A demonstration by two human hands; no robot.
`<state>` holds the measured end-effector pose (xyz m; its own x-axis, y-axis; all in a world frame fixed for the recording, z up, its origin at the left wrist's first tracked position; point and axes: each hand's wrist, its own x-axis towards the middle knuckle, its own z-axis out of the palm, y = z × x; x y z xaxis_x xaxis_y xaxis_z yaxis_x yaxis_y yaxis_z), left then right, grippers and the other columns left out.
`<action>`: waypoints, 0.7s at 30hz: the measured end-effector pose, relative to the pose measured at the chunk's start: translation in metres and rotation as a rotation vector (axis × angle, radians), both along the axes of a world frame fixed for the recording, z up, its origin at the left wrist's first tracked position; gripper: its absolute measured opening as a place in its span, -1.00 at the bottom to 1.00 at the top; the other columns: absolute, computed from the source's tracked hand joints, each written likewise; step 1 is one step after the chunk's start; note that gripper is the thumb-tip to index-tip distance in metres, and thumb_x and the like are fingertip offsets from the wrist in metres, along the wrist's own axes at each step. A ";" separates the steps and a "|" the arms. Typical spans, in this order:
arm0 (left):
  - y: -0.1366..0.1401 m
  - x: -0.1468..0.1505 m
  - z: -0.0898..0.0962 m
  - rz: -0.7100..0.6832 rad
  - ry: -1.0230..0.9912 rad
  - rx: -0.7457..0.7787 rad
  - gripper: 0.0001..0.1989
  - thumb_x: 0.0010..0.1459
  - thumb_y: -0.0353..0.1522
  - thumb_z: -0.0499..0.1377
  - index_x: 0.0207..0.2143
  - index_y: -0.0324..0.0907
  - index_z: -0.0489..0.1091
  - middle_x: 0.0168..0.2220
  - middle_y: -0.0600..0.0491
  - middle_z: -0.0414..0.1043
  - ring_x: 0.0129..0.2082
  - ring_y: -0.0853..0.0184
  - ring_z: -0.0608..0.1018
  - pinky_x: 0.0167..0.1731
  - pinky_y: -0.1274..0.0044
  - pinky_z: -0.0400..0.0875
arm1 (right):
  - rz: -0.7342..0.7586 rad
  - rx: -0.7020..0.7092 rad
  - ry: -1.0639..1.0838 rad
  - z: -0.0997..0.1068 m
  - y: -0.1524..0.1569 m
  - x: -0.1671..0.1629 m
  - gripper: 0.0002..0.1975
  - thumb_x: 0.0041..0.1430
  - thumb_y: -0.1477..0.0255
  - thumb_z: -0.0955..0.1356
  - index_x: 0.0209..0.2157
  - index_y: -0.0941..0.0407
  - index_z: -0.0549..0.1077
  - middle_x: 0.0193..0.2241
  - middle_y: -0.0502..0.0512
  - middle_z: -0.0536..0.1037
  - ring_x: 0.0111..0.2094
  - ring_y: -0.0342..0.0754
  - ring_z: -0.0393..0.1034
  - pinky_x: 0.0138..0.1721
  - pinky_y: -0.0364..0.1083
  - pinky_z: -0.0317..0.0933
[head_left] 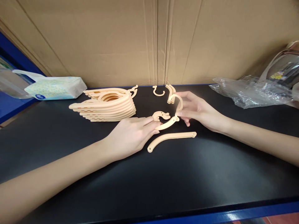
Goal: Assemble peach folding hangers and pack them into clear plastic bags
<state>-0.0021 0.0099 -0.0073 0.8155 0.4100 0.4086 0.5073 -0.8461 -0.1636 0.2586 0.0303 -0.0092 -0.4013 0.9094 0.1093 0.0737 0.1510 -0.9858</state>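
Note:
Between my hands are cream plastic clothes hanger parts. My left hand [133,135] is closed on a curved hanger arm [167,125], its fingertips at the left end. My right hand [197,109] pinches a hanger hook [181,102] by its lower part, with the curve upward. The hook's base meets the arm's right end; whether they are joined, I cannot tell. Just behind the left fingers sits another curved cream piece [163,115], partly hidden. A loose hanger arm [173,136] lies on the black table [187,180] in front of my hands.
A stack of folded cream hangers [105,109] stands left of centre. Farther back lie a loose hook [159,94] and several curved arms [172,90]. A tissue pack [57,88] is at the left, crumpled clear plastic [243,93] at the right. Cardboard [105,43] walls the back.

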 end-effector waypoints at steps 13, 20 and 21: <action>-0.001 0.001 0.002 -0.011 0.009 0.051 -0.64 0.47 -0.37 -0.13 -0.13 -0.24 0.46 -0.19 0.05 0.60 -0.46 0.38 0.58 -0.55 0.54 0.34 | -0.021 -0.066 -0.002 0.004 0.000 -0.003 -0.58 0.19 0.38 0.44 0.04 0.09 0.29 -0.47 -0.06 0.51 -0.54 -0.19 0.32 -0.54 -0.16 0.27; -0.002 0.002 0.003 -0.001 0.009 0.029 -0.62 0.47 -0.34 -0.14 -0.13 -0.25 0.46 -0.20 0.06 0.60 -0.44 0.36 0.60 -0.59 0.54 0.35 | -0.046 -0.032 -0.002 0.002 0.000 -0.001 -0.54 0.17 0.32 0.45 0.05 0.09 0.30 -0.45 0.00 0.54 -0.50 -0.16 0.30 -0.55 -0.16 0.27; -0.002 0.002 0.003 0.002 0.011 0.024 -0.62 0.47 -0.34 -0.14 -0.13 -0.24 0.45 -0.20 0.06 0.60 -0.43 0.35 0.61 -0.59 0.53 0.35 | -0.048 -0.029 -0.004 0.002 0.000 -0.002 -0.54 0.17 0.32 0.45 0.05 0.09 0.30 -0.45 0.00 0.53 -0.50 -0.16 0.30 -0.55 -0.16 0.27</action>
<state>0.0002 0.0075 -0.0048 0.8188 0.4020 0.4098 0.5075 -0.8406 -0.1894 0.2570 0.0302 -0.0075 -0.3572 0.9305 0.0808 0.0844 0.1183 -0.9894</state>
